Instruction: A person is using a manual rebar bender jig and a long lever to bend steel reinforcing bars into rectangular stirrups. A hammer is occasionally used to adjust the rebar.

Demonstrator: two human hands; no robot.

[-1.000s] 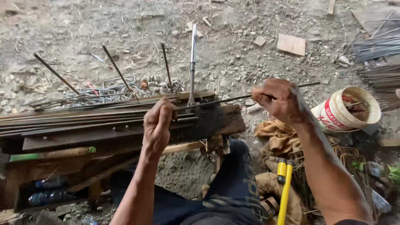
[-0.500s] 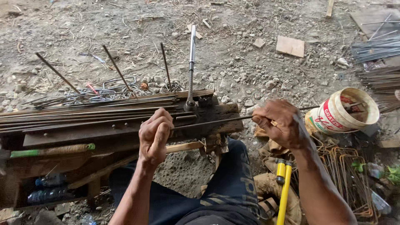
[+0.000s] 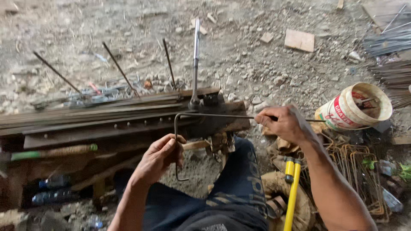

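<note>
You have one view only, from the camera on your head, so no second view shares the scene. It looks steeply down and forward over your lap, close to your hands (image 3: 222,141), with both forearms entering from the bottom edge. The counter (image 3: 107,128) crosses the left and middle of the frame just ahead of you, and the gravel ground (image 3: 257,55) fills the upper part.
</note>
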